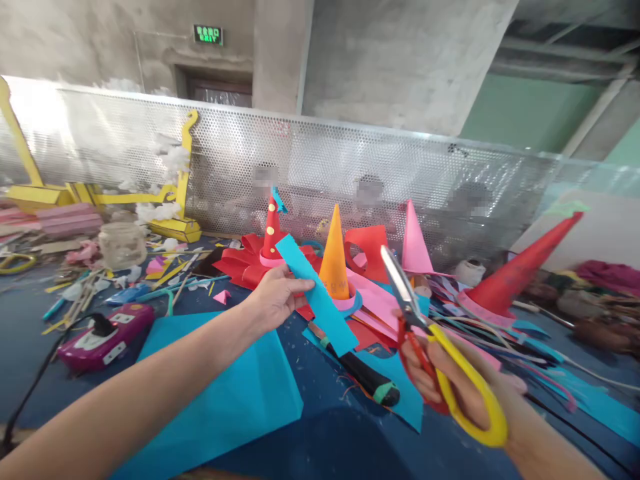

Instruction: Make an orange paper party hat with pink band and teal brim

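Note:
My left hand (277, 297) pinches a blue paper strip (323, 307) between thumb and fingers, the strip slanting down to the right. In my right hand (430, 373) are scissors (407, 293) with yellow and red handles, their blades pointing up and to the left, close together. The blades stand to the right of the strip, apart from it. Behind the strip stands an orange cone (335, 257) with a pink and blue base. A large blue sheet (225, 387) lies on the table below my left hand, and a black-handled tool (370, 379) lies below the strip.
A purple power strip (107, 339) with a black cable is at the left. Red cones (525, 270) and a pink cone (414, 243) stand farther back. Yellow shapes (175, 229), a clear jar (123, 245) and scraps cover the back left. A perforated metal panel (320, 160) runs behind the table.

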A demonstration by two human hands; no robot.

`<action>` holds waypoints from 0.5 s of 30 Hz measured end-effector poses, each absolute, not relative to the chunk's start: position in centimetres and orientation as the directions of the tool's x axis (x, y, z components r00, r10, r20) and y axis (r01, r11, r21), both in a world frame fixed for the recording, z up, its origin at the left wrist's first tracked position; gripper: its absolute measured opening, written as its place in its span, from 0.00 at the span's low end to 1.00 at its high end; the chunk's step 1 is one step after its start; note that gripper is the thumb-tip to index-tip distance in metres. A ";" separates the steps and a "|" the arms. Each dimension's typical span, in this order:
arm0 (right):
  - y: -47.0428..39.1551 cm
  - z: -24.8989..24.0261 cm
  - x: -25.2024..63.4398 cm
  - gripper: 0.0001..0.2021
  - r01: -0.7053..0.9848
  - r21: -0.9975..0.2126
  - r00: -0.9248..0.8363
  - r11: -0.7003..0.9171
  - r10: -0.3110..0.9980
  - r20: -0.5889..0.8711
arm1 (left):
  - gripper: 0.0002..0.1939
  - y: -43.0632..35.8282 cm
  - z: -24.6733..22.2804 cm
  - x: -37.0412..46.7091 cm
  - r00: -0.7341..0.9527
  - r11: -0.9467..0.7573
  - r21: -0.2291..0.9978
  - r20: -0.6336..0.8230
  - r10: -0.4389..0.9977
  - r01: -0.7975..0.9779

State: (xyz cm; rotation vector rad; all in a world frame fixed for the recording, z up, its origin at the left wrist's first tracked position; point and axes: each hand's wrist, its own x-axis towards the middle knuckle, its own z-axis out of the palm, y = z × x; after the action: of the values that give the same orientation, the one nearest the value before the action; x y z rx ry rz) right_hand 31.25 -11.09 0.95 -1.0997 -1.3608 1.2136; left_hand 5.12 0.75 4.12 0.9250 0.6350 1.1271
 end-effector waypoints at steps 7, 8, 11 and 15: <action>-6.9 1.5 25.6 0.23 0.063 -0.987 -0.163 0.150 0.977 0.138 | 0.08 1.7 6.5 3.4 0.091 -0.193 0.825 0.283 0.955 -0.531; -6.6 1.6 25.3 0.23 0.093 -0.982 -0.150 0.167 0.977 0.152 | 0.08 2.0 6.8 3.2 0.068 -0.235 0.825 0.312 0.948 -0.514; -6.1 1.2 24.8 0.22 0.193 -0.950 -0.115 0.244 0.968 0.225 | 0.08 2.6 7.3 2.8 0.049 -0.302 0.826 0.368 0.928 -0.476; -6.5 -0.3 25.0 0.20 0.185 -0.956 -0.130 0.226 0.970 0.205 | 0.09 3.3 7.7 2.3 0.052 -0.326 0.822 0.394 0.918 -0.467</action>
State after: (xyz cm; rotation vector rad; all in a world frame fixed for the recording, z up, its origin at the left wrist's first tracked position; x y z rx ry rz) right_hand 24.96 -6.51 -0.35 -1.1312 -1.5324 1.0204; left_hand 2.30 3.34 7.66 1.1720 0.5465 1.5476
